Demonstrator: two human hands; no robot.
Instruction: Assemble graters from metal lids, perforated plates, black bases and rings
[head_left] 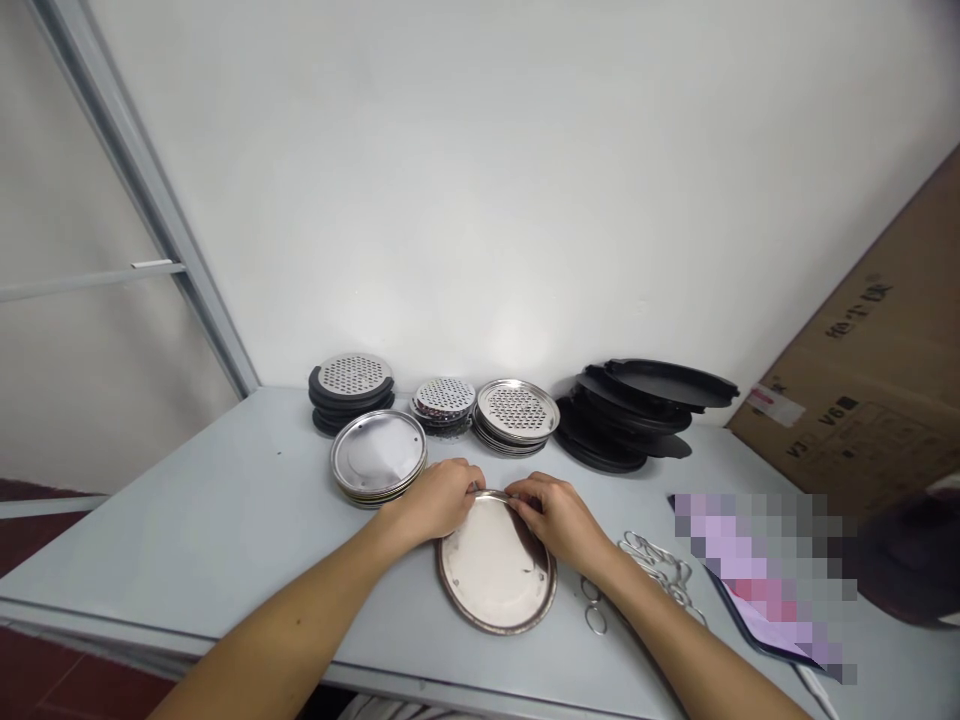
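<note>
A round, shiny metal plate with a raised rim (pixel 496 575) is in front of me on the table. My left hand (pixel 444 497) has its fingers curled at the plate's far left rim. At the far right rim, my right hand (pixel 553 510) pinches the edge between thumb and fingers. Whether the plate's far edge is lifted off the table, I cannot tell. Just beyond my left hand stands a stack of similar round metal plates (pixel 379 452). Several wire rings and hooks (pixel 660 562) lie beside my right forearm, which partly hides them.
Along the wall stand perforated discs on black rings (pixel 354 376), small grater discs (pixel 445 396), rimmed grater discs (pixel 517 412) and a leaning pile of black round trays (pixel 637 410). A phone (pixel 772 610) with a cable lies at right, near a cardboard box (pixel 862 380).
</note>
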